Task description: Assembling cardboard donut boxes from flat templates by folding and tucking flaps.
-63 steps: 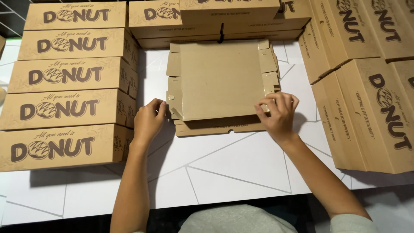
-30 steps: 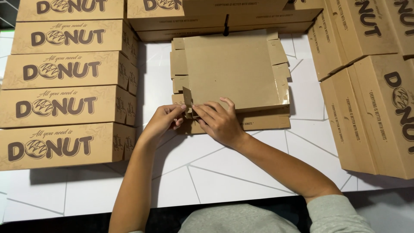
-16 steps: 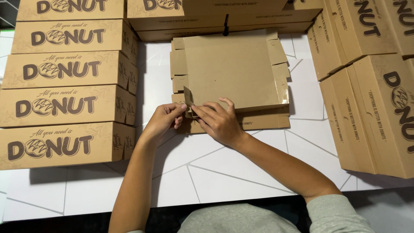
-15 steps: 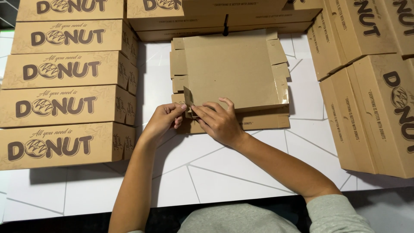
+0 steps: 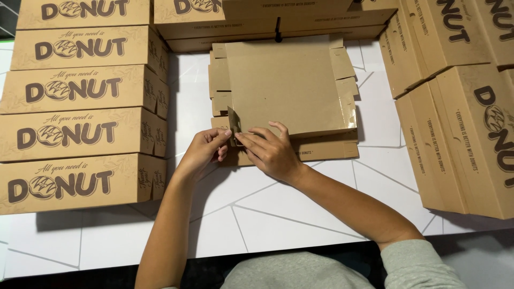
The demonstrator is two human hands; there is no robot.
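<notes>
**Both hands at the near-left corner of a flat carton**

White, with thin grey lines crossing it, the surface point(image 5: 300, 214) carries brown cardboard on every side of a bare working patch. Nearest the camera, two bare forearms reach up from a grey sleeve toward the middle. The left hand point(image 5: 202, 152) has its fingers curled together, the tips pinching a small corner flap point(image 5: 234, 119) that stands upright at the near-left corner of the unfolded carton point(image 5: 286, 88). The right hand point(image 5: 270, 152) lies just beside it, fingers spread and pressing flat on the carton's near edge, seemingly to hold the sheet down while the flap is raised. That carton lies open and mostly flat in the centre, its plain inner side up, side tabs showing along its left and right edges, its printed front panel lying toward the person.

To the left, a row of closed boxes point(image 5: 80, 131) lies side by side, printed lids up, close to the working patch. On the right, more closed boxes point(image 5: 466, 139) lie angled. Farthest off, another row of boxes point(image 5: 267, 18) runs along the back edge, touching the carton's far side.
</notes>
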